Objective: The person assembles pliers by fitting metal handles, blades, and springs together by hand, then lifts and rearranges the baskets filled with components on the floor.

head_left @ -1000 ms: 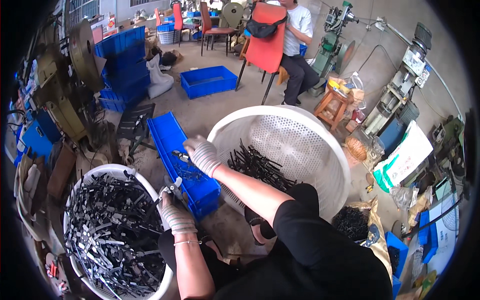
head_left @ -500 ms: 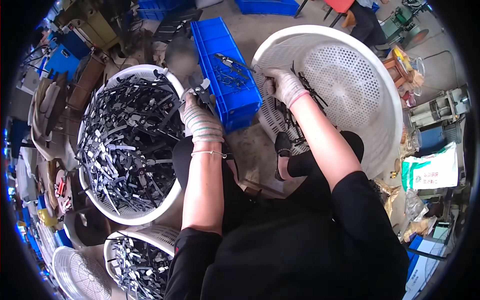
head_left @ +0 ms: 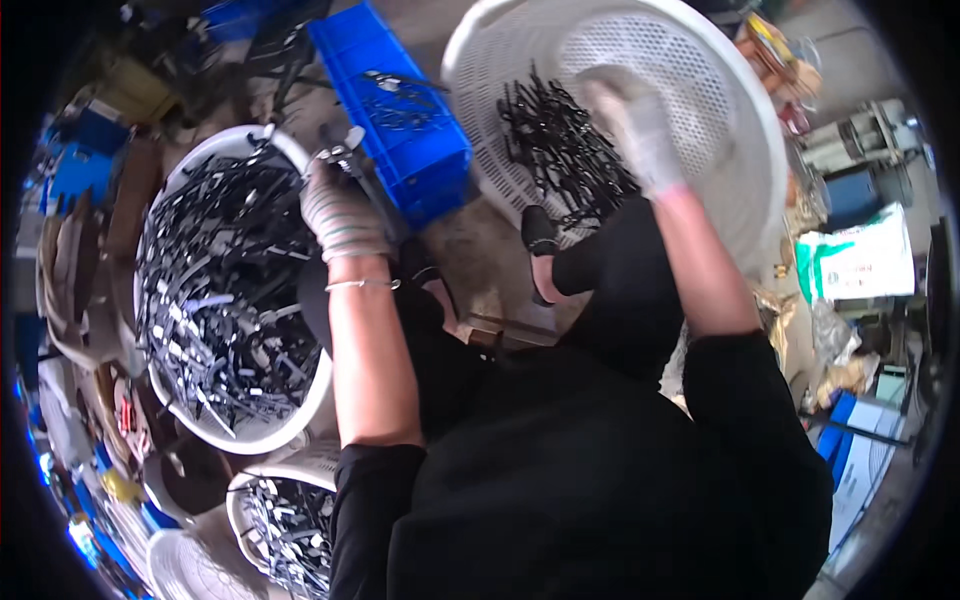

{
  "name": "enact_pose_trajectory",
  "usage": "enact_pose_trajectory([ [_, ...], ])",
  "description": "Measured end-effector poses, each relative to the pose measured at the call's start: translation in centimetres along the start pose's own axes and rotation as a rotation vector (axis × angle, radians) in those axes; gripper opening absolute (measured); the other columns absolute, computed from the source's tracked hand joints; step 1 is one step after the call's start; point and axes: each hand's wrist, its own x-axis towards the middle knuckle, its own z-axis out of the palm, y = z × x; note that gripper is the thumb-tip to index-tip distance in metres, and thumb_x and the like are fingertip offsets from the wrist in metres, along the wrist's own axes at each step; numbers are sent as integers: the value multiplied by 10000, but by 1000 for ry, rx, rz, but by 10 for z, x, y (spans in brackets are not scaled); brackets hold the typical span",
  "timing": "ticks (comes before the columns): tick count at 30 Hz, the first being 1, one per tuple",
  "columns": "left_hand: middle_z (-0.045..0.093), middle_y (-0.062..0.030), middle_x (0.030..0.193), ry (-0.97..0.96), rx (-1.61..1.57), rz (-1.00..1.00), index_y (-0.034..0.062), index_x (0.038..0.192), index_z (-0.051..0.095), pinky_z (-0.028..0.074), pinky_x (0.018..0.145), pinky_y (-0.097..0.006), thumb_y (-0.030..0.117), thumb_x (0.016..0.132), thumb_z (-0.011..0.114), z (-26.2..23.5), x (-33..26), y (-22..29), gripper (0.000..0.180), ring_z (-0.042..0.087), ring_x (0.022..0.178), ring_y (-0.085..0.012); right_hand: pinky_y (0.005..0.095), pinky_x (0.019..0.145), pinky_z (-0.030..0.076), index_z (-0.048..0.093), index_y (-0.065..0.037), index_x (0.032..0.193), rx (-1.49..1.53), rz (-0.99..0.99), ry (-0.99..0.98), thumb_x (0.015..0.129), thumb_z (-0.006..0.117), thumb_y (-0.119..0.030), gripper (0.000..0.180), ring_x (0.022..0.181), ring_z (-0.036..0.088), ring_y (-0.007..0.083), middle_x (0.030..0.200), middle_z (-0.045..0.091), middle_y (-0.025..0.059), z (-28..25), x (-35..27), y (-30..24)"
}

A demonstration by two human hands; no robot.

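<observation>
My left hand (head_left: 338, 208), in a striped work glove, is closed round a plier-like tool (head_left: 346, 152) with dark arms and a bright metal head. It is held up between the full white basket on the left and the blue crate. My right hand (head_left: 632, 122), gloved too, is over the large white basket (head_left: 768, 190) and smeared by motion, so its fingers do not show clearly. Beside it in that basket lies a heap of long dark tool pieces (head_left: 560, 140).
Dark and silver tool parts (head_left: 235, 290) fill the left white basket (head_left: 150, 365). A blue crate (head_left: 425, 185) between the baskets holds thin dark pieces. Lower left stands a smaller basket of parts (head_left: 290, 520). A white-green sack (head_left: 860, 260) lies at the right.
My right hand has moved from beside the blue crate to farther right, over the large basket. My left hand still holds the tool. The whole view has shifted, uncovering more of the dark heap.
</observation>
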Motion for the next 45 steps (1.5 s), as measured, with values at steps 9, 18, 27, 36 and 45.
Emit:
enact_pose_trajectory([
  [9, 642, -112, 1046, 12, 211, -31, 57, 1073, 578, 500, 787, -443, 241, 956, 453, -3, 13, -26, 252, 599, 959, -259, 410, 903, 445, 659, -76, 970, -1214, -604, 152, 724, 640, -132, 254, 1089, 533, 331, 1226, 526, 189, -144, 53, -19],
  [18, 641, -86, 1002, -72, 301, -89, 76, 1026, 592, 489, 801, -443, 238, 944, 469, -33, 20, -22, 219, 590, 931, -251, 427, 701, 489, 636, -113, 812, -1356, -793, 115, 743, 547, -139, 116, 852, 591, 328, 886, 570, 149, -160, 166, 10],
  [27, 652, -112, 980, -114, 425, -72, 65, 1015, 582, 493, 779, -450, 267, 952, 492, -5, 8, -31, 230, 613, 914, -278, 413, 684, 497, 633, -150, 862, -1420, -480, 118, 770, 533, -174, 138, 847, 601, 307, 964, 559, 144, -224, 167, 37],
  [36, 647, -85, 992, -130, 405, -187, 67, 1036, 599, 505, 750, -396, 244, 928, 555, 15, -13, -33, 212, 630, 900, -252, 436, 679, 487, 653, -72, 853, -1250, -190, 461, 822, 489, -179, 199, 757, 625, 339, 820, 621, 196, -235, 157, 55],
  [45, 662, -96, 997, -267, 332, -95, 61, 1019, 609, 538, 752, -401, 292, 931, 547, 11, -5, -15, 255, 636, 920, -231, 438, 849, 458, 624, -38, 1040, -1502, -29, 397, 885, 482, -301, 337, 951, 614, 373, 942, 646, 206, -241, 107, 44],
])
